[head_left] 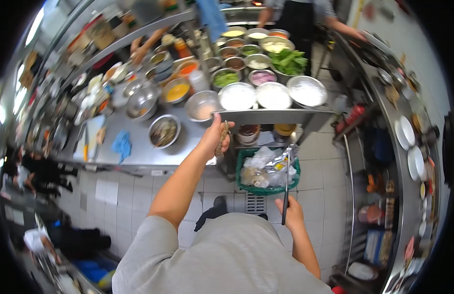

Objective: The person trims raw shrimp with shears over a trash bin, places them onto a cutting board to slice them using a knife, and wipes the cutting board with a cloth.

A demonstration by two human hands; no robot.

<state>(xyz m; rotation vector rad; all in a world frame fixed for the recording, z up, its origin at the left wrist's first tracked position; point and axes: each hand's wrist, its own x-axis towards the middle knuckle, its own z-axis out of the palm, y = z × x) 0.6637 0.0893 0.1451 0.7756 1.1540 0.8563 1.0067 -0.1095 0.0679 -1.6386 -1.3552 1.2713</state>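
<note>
My left hand (pixel 214 139) is closed around a grey-brown raw prawn (pixel 222 137), held up just past the front edge of the steel counter. A steel bowl (pixel 164 131) on the counter to its left holds more greyish pieces that look like prawns. Lower and to the right, my right hand (pixel 290 211) grips the black handle of a knife (pixel 287 181). Its long, narrow metal blade points away from me, over a green basket (pixel 240 182) lined with plastic bags and scraps.
Many steel bowls of cut ingredients and white powder stand on the raised shelf (pixel 266 116). A blue cloth (pixel 121 144) and a cutting board (pixel 93 132) lie leftward. Co-workers stand across the counter and at far left. Shelving (pixel 352 161) runs along the right.
</note>
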